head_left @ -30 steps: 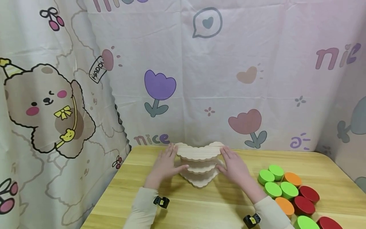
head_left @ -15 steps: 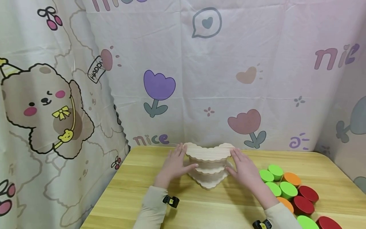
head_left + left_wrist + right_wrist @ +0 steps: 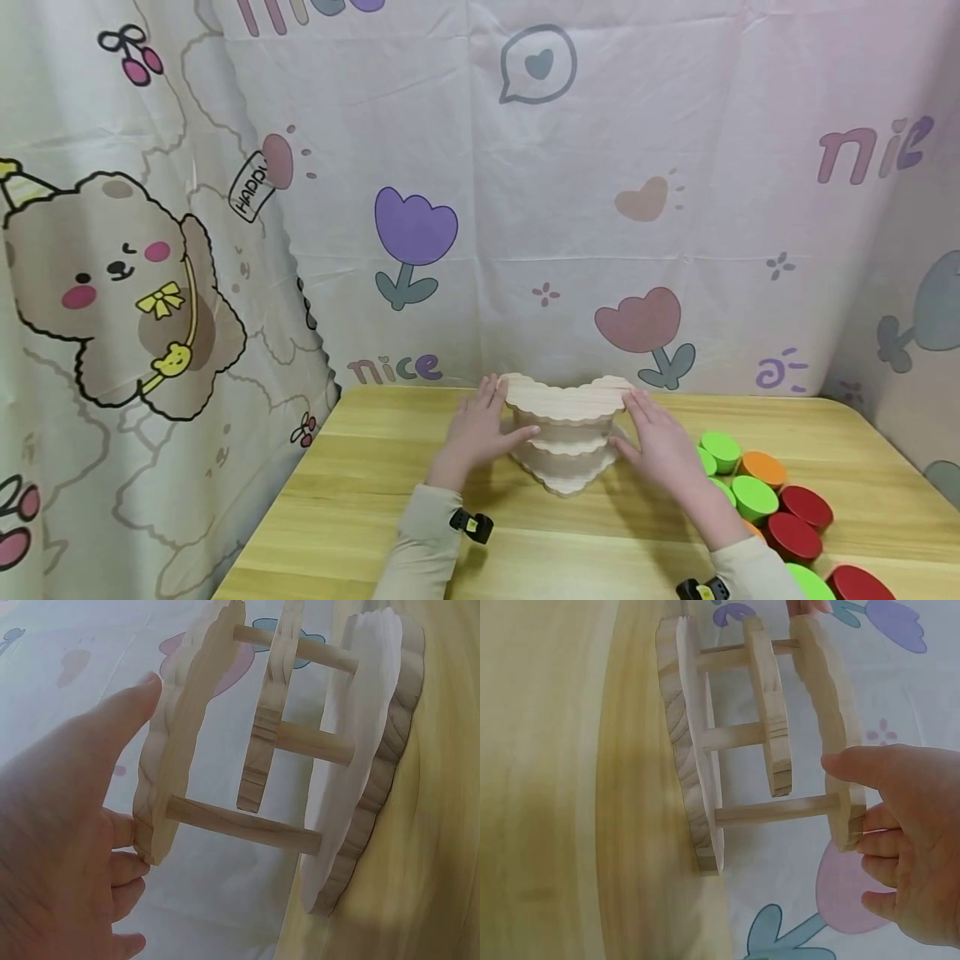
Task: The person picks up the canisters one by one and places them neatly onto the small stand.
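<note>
A pale wooden tiered stand point(image 3: 564, 402) with scalloped edges stands upright near the back of the table. Round dowels point(image 3: 247, 825) join its three boards, as both wrist views show. My left hand point(image 3: 478, 435) holds the left end of the top board point(image 3: 178, 739), thumb at the front edge and fingers round the end. On the other side, my right hand point(image 3: 666, 448) grips the right end of that same board point(image 3: 830, 701), its thumb also in front. Part of each hand's fingers is hidden behind the wood.
Several round blocks lie at the right of the table point(image 3: 360, 500): green point(image 3: 754, 498), orange point(image 3: 762, 469) and red point(image 3: 806, 507). My right forearm overlaps some of them in the head view. A printed curtain point(image 3: 555, 192) hangs behind the table's back edge.
Both hands have moved to the right along the table, and the wooden stand has shifted right with them. The hold looks the same. The round blocks have stayed put.
</note>
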Tool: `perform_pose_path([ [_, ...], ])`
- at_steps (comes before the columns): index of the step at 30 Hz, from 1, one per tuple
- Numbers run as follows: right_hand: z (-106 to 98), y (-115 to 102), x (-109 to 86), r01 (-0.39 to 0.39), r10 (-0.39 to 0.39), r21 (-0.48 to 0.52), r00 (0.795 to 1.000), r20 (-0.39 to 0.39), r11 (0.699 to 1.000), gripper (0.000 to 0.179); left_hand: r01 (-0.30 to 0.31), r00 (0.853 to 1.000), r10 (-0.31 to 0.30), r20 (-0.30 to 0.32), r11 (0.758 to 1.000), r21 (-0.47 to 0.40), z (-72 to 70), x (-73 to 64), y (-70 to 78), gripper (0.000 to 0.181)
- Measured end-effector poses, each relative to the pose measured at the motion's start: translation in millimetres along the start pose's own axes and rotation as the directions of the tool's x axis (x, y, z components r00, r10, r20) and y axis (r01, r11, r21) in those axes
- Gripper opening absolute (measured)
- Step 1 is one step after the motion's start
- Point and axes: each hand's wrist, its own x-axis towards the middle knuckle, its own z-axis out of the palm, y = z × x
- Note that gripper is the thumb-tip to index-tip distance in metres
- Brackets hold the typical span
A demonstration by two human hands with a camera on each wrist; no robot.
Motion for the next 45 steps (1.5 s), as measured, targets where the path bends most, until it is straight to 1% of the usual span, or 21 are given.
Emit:
perform_pose_path([
  [9, -3, 11, -0.7, -0.026, 0.025, 0.019, 0.999, 0.022, 0.999, 0.074, -0.025, 1.000, 0.025, 0.001, 0.999, -0.039, 6.3, 8.7, 7.9, 0.103],
  [16, -5, 19, 0.9, -0.042, 0.041, 0.043, 0.999, 0.034, 0.998, 0.074, -0.050, 0.998, 0.048, -0.029, 0.997, -0.061, 14.8, 17.1, 11.3, 0.101],
  [21, -8, 21, 2.2, -0.049, 0.047, 0.044, 0.998, 0.047, 0.998, 0.075, -0.039, 0.999, 0.037, -0.033, 0.997, -0.066, 18.3, 22.0, 12.7, 0.100],
  [24, -9, 22, 3.0, -0.047, 0.045, 0.039, 0.997, 0.055, 0.998, 0.075, -0.026, 0.999, 0.023, -0.041, 0.998, -0.063, 16.7, 23.5, 13.5, 0.097],
  [30, -14, 22, 2.3, -0.038, 0.037, 0.018, 0.998, 0.053, 0.999, 0.074, -0.005, 0.997, 0.001, -0.082, 0.999, -0.042, 11.6, 25.9, 16.3, 0.093],
  [37, -19, 20, -14.4, -0.003, 0.002, 0.007, 1.000, 0.028, 1.000, 0.075, 0.068, 0.992, -0.072, -0.102, 0.997, -0.034, 11.2, 25.8, 15.7, 0.097],
  [41, -23, 21, -29.0, 0.010, -0.010, -0.003, 1.000, 0.010, 1.000, 0.073, 0.075, 0.993, -0.078, -0.093, 0.996, -0.040, 12.5, 25.8, 14.4, 0.098],
  [45, -27, 23, -44.8, 0.024, -0.025, -0.024, 0.999, -0.022, 0.999, 0.071, 0.064, 0.994, -0.069, -0.083, 0.996, -0.060, 14.0, 25.5, 14.3, 0.096],
])
